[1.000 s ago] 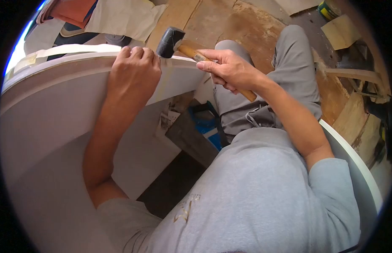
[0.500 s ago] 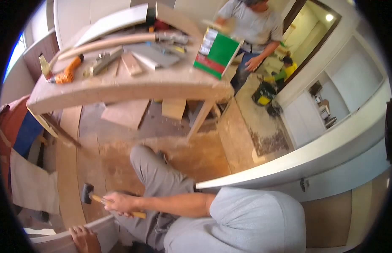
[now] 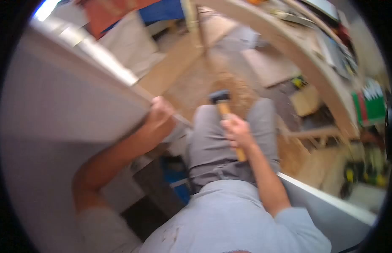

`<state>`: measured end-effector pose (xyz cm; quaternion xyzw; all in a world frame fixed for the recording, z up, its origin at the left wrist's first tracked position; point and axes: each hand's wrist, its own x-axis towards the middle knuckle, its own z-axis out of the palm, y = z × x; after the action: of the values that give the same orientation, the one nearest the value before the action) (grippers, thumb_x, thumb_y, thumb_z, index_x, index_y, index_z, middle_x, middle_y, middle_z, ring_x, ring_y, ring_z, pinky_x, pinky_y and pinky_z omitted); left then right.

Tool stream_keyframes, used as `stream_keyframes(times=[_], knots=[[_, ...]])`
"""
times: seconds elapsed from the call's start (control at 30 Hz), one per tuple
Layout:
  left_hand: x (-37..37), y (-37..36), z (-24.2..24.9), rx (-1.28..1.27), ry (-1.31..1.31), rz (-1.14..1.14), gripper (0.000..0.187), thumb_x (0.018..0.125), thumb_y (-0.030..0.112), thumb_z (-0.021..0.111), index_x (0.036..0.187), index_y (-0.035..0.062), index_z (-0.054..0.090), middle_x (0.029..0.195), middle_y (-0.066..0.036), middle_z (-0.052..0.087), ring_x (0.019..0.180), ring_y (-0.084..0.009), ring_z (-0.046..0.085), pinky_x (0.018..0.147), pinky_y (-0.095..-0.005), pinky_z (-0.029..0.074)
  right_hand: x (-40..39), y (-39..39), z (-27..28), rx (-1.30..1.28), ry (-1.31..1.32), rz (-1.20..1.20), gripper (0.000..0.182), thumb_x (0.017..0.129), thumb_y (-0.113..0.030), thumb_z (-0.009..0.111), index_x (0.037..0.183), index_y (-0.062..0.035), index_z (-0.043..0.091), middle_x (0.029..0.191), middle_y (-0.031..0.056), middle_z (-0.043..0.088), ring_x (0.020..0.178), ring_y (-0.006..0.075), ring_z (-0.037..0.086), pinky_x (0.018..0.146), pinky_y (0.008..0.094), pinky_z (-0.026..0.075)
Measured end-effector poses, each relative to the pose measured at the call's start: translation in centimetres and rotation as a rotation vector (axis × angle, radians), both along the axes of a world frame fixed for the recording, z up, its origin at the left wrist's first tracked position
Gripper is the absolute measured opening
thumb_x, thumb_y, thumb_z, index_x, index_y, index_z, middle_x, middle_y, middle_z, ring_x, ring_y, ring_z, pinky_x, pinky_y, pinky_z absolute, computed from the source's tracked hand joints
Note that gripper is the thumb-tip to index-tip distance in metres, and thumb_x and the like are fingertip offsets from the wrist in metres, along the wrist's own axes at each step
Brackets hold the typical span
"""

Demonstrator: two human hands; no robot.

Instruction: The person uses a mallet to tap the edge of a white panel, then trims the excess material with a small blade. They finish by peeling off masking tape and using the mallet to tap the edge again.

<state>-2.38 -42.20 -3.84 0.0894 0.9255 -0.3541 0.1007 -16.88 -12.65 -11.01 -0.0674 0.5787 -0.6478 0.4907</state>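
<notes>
My right hand [image 3: 237, 131] is closed around the wooden handle of a mallet [image 3: 220, 98]. Its black head points away from me, above my knees. On the left, my left hand [image 3: 160, 117] grips the edge of a large pale panel [image 3: 69, 109], its fingers curled over the rim. The forearm runs along the panel's near side. Motion blur softens both hands, and the mallet touches nothing but my hand as far as I can see.
A wooden workbench [image 3: 284, 38] with tools and boards curves across the upper right. A green box [image 3: 370, 105] stands at its end. Loose plywood pieces [image 3: 305, 100] lie beneath it. To my right is a white-edged panel [image 3: 326, 198], and something blue [image 3: 175, 175] lies by my left leg.
My view has swung left and down, bringing the large panel and my left arm into sight. The right hand still holds the mallet, now over my lap; the left still grips the panel edge.
</notes>
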Motion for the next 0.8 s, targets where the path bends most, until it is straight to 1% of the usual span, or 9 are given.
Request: stream_keyframes(times=[0.03, 0.17, 0.3, 0.43, 0.5, 0.63, 0.7, 0.73, 0.8], knots=[[-0.8, 1.2, 2.2, -0.007, -0.117, 0.031, 0.019, 0.093, 0.023, 0.067, 0.086, 0.0101, 0.08, 0.082, -0.005, 0.07, 0.084, -0.0241, 0.064, 0.078, -0.0444, 0.045, -0.4, 0.3, 1.2, 0.05, -0.011, -0.013, 0.02, 0.109, -0.03, 0.07, 0.12, -0.0155, 0.062, 0.063, -0.0059, 0.046, 0.041, 0.0047, 0.039, 0.034, 0.0259, 0.037], [-3.0, 3.0, 8.5, -0.018, -0.176, 0.086, 0.022, 0.094, 0.022, 0.067, 0.092, 0.0053, 0.082, 0.087, -0.01, 0.076, 0.087, -0.0251, 0.07, 0.079, -0.0432, 0.046, -2.2, 0.5, 0.8, -0.004, 0.006, -0.041, 0.021, 0.111, -0.029, 0.068, 0.123, -0.0137, 0.06, 0.063, -0.0037, 0.048, 0.04, 0.0062, 0.044, 0.034, 0.0261, 0.042], [-0.3, 2.0, 10.7, -0.029, -0.202, 0.092, 0.022, 0.093, 0.02, 0.067, 0.094, 0.0033, 0.082, 0.091, -0.013, 0.078, 0.089, -0.0254, 0.072, 0.081, -0.0414, 0.048, -0.7, -0.2, -1.6, -0.008, 0.008, -0.062, 0.026, 0.112, -0.032, 0.066, 0.13, -0.0151, 0.058, 0.063, -0.0023, 0.049, 0.038, 0.0065, 0.045, 0.033, 0.0251, 0.042], [0.0, 1.7, 11.2, -0.034, -0.205, 0.071, 0.024, 0.093, 0.02, 0.067, 0.095, 0.0016, 0.081, 0.092, -0.014, 0.078, 0.09, -0.0269, 0.073, 0.084, -0.042, 0.05, -0.9, 0.5, -2.5, 0.002, 0.009, -0.08, 0.024, 0.112, -0.031, 0.067, 0.129, -0.0156, 0.058, 0.063, -0.0021, 0.049, 0.038, 0.0066, 0.044, 0.033, 0.0251, 0.041], [-0.3, 2.0, 13.4, -0.037, -0.127, 0.072, 0.023, 0.092, 0.019, 0.068, 0.097, 0.0007, 0.08, 0.093, -0.015, 0.078, 0.092, -0.0278, 0.074, 0.085, -0.0417, 0.052, -1.7, 1.8, -3.6, 0.011, -0.015, -0.092, 0.027, 0.111, -0.031, 0.068, 0.132, -0.016, 0.059, 0.063, -0.0023, 0.049, 0.038, 0.0065, 0.044, 0.033, 0.0256, 0.041], [0.4, 1.6, 16.9, -0.06, -0.074, -0.039, 0.021, 0.091, 0.017, 0.069, 0.098, 0.0003, 0.08, 0.094, -0.015, 0.078, 0.093, -0.0275, 0.075, 0.087, -0.0406, 0.055, -2.3, 2.8, -5.7, 0.045, -0.018, -0.16, 0.022, 0.11, -0.032, 0.068, 0.122, -0.0168, 0.057, 0.064, -0.003, 0.049, 0.04, 0.0061, 0.043, 0.034, 0.0265, 0.042], [0.3, 1.9, 18.6, -0.094, -0.065, 0.012, 0.02, 0.09, 0.016, 0.071, 0.099, 0.001, 0.08, 0.095, -0.013, 0.079, 0.094, -0.0259, 0.076, 0.088, -0.0382, 0.056, -2.7, 2.7, -6.7, 0.015, -0.057, -0.203, 0.021, 0.11, -0.032, 0.068, 0.117, -0.0169, 0.056, 0.064, -0.0033, 0.048, 0.04, 0.0057, 0.043, 0.034, 0.0262, 0.042], [0.3, 1.9, 19.6, -0.108, -0.062, 0.032, 0.02, 0.093, 0.017, 0.07, 0.101, 0.0013, 0.08, 0.101, -0.013, 0.081, 0.1, -0.0253, 0.078, 0.094, -0.0391, 0.057, -2.7, 2.7, -7.2, 0.013, -0.075, -0.221, 0.021, 0.11, -0.032, 0.068, 0.117, -0.0169, 0.056, 0.064, -0.0033, 0.048, 0.04, 0.0057, 0.043, 0.034, 0.0262, 0.042], [0.6, 1.2, 21.5, -0.068, -0.026, -0.031, 0.017, 0.093, 0.016, 0.07, 0.098, 0.0038, 0.081, 0.097, -0.01, 0.08, 0.097, -0.0236, 0.077, 0.09, -0.0382, 0.056, -2.9, 2.6, -7.7, -0.023, -0.062, -0.236, 0.023, 0.111, -0.032, 0.066, 0.124, -0.0171, 0.056, 0.065, -0.0042, 0.047, 0.04, 0.0053, 0.043, 0.035, 0.0252, 0.041]])
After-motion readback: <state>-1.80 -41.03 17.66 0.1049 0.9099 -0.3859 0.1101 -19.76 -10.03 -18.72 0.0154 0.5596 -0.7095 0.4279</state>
